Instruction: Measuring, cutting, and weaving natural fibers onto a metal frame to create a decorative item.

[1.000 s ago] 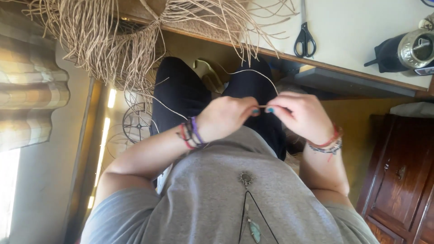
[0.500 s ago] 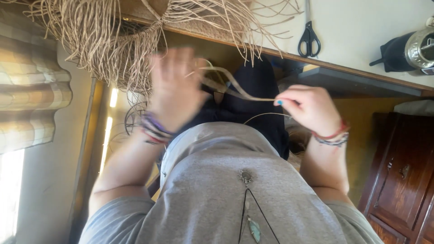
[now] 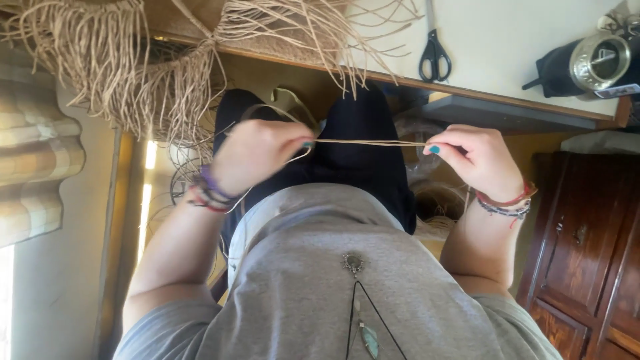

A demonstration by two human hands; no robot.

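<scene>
Raffia strand [image 3: 370, 142] is being pulled taut, pinched between left hand [image 3: 257, 157] and right hand [image 3: 477, 157]; overpulling risks snapping it.

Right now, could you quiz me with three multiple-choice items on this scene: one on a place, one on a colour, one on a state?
1. Where do the scissors lie?
A. on the pale tabletop
B. on the person's lap
C. in the wooden cabinet

2. What colour is the shirt?
A. red
B. grey
C. green

3. How is the straw strand?
A. coiled in a ball
B. lying loose on the floor
C. pulled straight between both hands

Answers: 1 A, they rest flat on the tabletop beyond the straw bundle. 2 B, the cloth is plain grey. 3 C, the left hand and right hand pinch its ends.
</scene>
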